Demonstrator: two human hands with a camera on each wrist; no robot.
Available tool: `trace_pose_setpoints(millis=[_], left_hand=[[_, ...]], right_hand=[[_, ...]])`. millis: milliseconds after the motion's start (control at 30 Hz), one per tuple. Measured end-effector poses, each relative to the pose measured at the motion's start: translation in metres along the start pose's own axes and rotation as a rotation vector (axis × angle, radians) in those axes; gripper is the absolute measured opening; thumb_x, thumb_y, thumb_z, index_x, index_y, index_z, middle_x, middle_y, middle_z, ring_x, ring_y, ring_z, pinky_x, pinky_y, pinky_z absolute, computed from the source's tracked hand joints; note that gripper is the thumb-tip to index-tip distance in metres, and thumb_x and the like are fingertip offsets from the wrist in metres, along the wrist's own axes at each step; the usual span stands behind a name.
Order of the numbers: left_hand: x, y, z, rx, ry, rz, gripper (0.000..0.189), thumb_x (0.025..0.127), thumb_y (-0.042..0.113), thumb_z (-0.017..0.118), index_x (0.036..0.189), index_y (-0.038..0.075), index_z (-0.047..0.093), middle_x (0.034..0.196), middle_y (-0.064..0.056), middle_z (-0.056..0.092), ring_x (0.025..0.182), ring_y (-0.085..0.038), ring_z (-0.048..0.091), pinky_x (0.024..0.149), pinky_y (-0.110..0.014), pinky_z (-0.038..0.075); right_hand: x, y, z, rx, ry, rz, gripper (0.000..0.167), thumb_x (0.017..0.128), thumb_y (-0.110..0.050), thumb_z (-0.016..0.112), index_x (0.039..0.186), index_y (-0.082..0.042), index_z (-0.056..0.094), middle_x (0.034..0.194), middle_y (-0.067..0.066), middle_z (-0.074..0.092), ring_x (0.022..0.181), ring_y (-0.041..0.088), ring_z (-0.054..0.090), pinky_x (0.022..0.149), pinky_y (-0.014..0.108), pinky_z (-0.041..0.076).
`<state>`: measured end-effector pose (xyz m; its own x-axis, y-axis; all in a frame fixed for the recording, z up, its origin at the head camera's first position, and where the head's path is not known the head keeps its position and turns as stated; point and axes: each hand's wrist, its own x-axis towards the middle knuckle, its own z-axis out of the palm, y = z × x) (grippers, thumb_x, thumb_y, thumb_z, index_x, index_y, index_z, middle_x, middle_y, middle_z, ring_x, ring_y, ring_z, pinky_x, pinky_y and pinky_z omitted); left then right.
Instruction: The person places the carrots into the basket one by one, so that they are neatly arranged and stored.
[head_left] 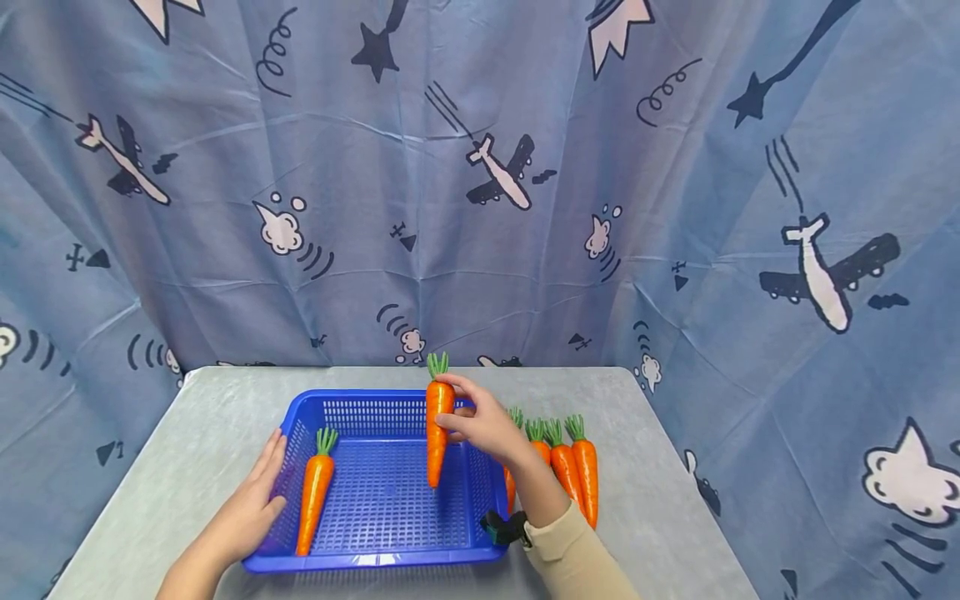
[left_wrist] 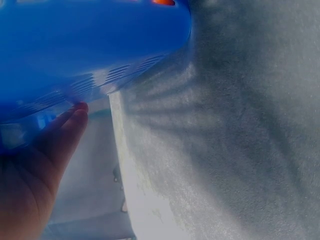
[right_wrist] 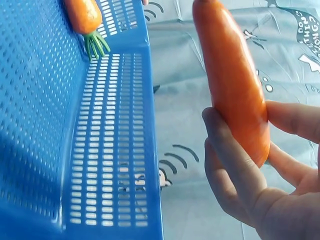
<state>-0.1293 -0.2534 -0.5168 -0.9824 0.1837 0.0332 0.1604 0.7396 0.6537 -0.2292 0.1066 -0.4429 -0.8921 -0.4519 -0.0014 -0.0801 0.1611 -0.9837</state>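
My right hand (head_left: 480,421) pinches an orange carrot (head_left: 437,433) near its leafy end, green top up and tip pointing down. In the head view it overlaps the right part of a blue plastic basket (head_left: 405,557). The right wrist view shows thumb and fingers on either side of that carrot (right_wrist: 232,80), beside the slotted basket wall (right_wrist: 107,145). Along the basket's left side lies my left hand (head_left: 251,508), its fingers straight against the outer wall; its fingertips (left_wrist: 80,109) meet the wall in the left wrist view. Another carrot (head_left: 315,492) lies inside the basket at the left.
Right of the basket, several carrots (head_left: 587,467) lie side by side on the grey table (head_left: 660,533), partly hidden behind my right forearm. A blue patterned curtain (head_left: 360,250) hangs behind the table and at its sides.
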Motion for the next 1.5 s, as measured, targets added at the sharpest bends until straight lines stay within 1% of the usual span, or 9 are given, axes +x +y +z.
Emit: trace_pose_setpoints(millis=[333, 600, 833, 1000, 1133, 1333, 1400, 1467, 1500], left_hand=[[0.003, 0.0, 0.0, 0.012, -0.017, -0.019, 0.085, 0.088, -0.002, 0.056, 0.16, -0.003, 0.01, 0.167, -0.026, 0.003, 0.145, -0.059, 0.021, 0.112, -0.072, 0.023], [0.002, -0.001, 0.0, 0.011, -0.005, -0.001, 0.084, 0.088, -0.003, 0.057, 0.159, -0.006, 0.013, 0.167, -0.027, 0.005, 0.144, -0.06, 0.022, 0.111, -0.073, 0.024], [0.0, -0.003, 0.002, 0.017, -0.032, -0.026, 0.085, 0.089, -0.001, 0.057, 0.159, -0.004, 0.011, 0.167, -0.027, 0.003, 0.144, -0.06, 0.022, 0.11, -0.072, 0.025], [-0.001, -0.003, 0.0, 0.004, 0.004, 0.012, 0.085, 0.087, -0.004, 0.057, 0.159, -0.006, 0.012, 0.167, -0.027, 0.005, 0.143, -0.06, 0.023, 0.109, -0.074, 0.026], [-0.001, -0.005, 0.002, -0.008, 0.029, 0.039, 0.085, 0.087, -0.004, 0.058, 0.159, -0.005, 0.013, 0.167, -0.027, 0.006, 0.142, -0.061, 0.025, 0.107, -0.075, 0.027], [-0.002, -0.006, 0.003, -0.021, 0.038, 0.035, 0.084, 0.088, -0.003, 0.057, 0.16, -0.002, 0.014, 0.168, -0.024, 0.007, 0.144, -0.058, 0.024, 0.118, -0.06, 0.019], [-0.003, -0.006, 0.003, -0.025, 0.046, 0.039, 0.083, 0.088, -0.003, 0.057, 0.16, -0.002, 0.015, 0.168, -0.024, 0.007, 0.144, -0.058, 0.024, 0.122, -0.047, 0.014], [-0.003, -0.006, 0.003, -0.025, 0.047, 0.04, 0.083, 0.088, -0.003, 0.057, 0.16, -0.002, 0.015, 0.168, -0.023, 0.007, 0.144, -0.058, 0.024, 0.122, -0.048, 0.015], [-0.003, -0.006, 0.003, -0.024, 0.048, 0.042, 0.083, 0.088, -0.003, 0.057, 0.16, -0.002, 0.015, 0.168, -0.024, 0.007, 0.144, -0.058, 0.024, 0.12, -0.055, 0.018]], right_hand=[[0.02, -0.004, 0.021, 0.057, -0.027, 0.016, 0.058, 0.092, -0.005, 0.069, 0.145, -0.014, 0.049, 0.138, 0.023, 0.049, 0.1, 0.029, 0.07, 0.078, 0.048, 0.063], [0.035, -0.004, 0.042, 0.069, -0.065, 0.043, 0.055, 0.091, -0.004, 0.07, 0.142, -0.014, 0.051, 0.128, 0.021, 0.053, 0.099, 0.032, 0.07, 0.076, 0.052, 0.062], [0.042, -0.002, 0.068, 0.016, -0.075, 0.077, 0.057, 0.088, -0.003, 0.074, 0.14, -0.013, 0.052, 0.128, 0.017, 0.052, 0.095, 0.028, 0.071, 0.073, 0.05, 0.063], [0.049, 0.003, 0.086, -0.003, -0.079, 0.097, 0.057, 0.086, 0.001, 0.075, 0.136, -0.013, 0.052, 0.126, 0.014, 0.052, 0.091, 0.027, 0.071, 0.074, 0.054, 0.062], [0.054, 0.009, 0.1, -0.017, -0.075, 0.112, 0.058, 0.084, 0.004, 0.076, 0.133, -0.014, 0.051, 0.119, 0.012, 0.054, 0.085, 0.027, 0.071, 0.068, 0.048, 0.063], [0.056, 0.014, 0.116, -0.1, -0.064, 0.115, 0.058, 0.08, 0.006, 0.079, 0.126, -0.016, 0.052, 0.114, 0.009, 0.055, 0.083, 0.024, 0.068, 0.057, 0.041, 0.063], [0.056, 0.015, 0.121, -0.128, -0.059, 0.119, 0.058, 0.078, 0.005, 0.08, 0.124, -0.018, 0.053, 0.113, 0.008, 0.055, 0.083, 0.022, 0.067, 0.058, 0.043, 0.063], [0.058, 0.017, 0.124, -0.143, -0.06, 0.124, 0.058, 0.078, 0.005, 0.081, 0.123, -0.018, 0.054, 0.111, 0.008, 0.055, 0.083, 0.021, 0.067, 0.06, 0.045, 0.063], [0.059, 0.018, 0.126, -0.152, -0.061, 0.124, 0.058, 0.077, 0.005, 0.081, 0.123, -0.018, 0.054, 0.111, 0.008, 0.055, 0.082, 0.021, 0.066, 0.06, 0.046, 0.063]])
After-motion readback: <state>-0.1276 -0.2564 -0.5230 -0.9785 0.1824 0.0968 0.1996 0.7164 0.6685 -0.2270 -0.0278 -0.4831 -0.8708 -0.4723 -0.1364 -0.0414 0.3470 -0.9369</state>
